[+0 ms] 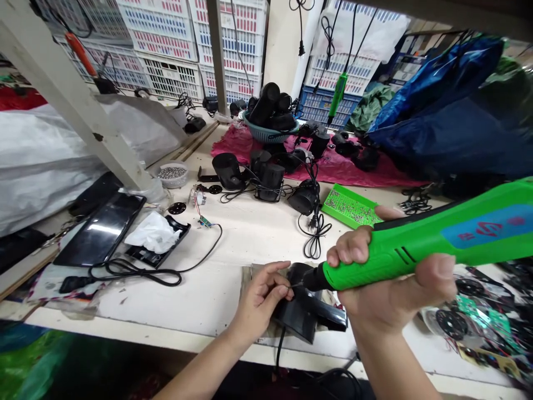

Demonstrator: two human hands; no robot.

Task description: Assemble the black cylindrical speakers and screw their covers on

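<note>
My right hand point(387, 294) is wrapped round a green electric screwdriver point(400, 250), which slants down to the left. Its thin bit reaches a glossy black plastic housing point(297, 319) lying at the table's front edge. Close by the bit's tip, the thumb and forefinger of my left hand point(264, 291) are pinched together; whatever is between them is too small to make out. A black cord point(280, 350) hangs from the housing over the edge. Part of the housing is hidden behind my hands and the screwdriver.
A green tray of screws point(350, 206) stands behind the screwdriver. Several black housings point(270, 182) with cords lie farther back, before a basket point(266, 133). To the left are a bowl of small metal parts point(172, 174) and a corded circuit board point(205, 221); loose boards point(478, 314) lie right.
</note>
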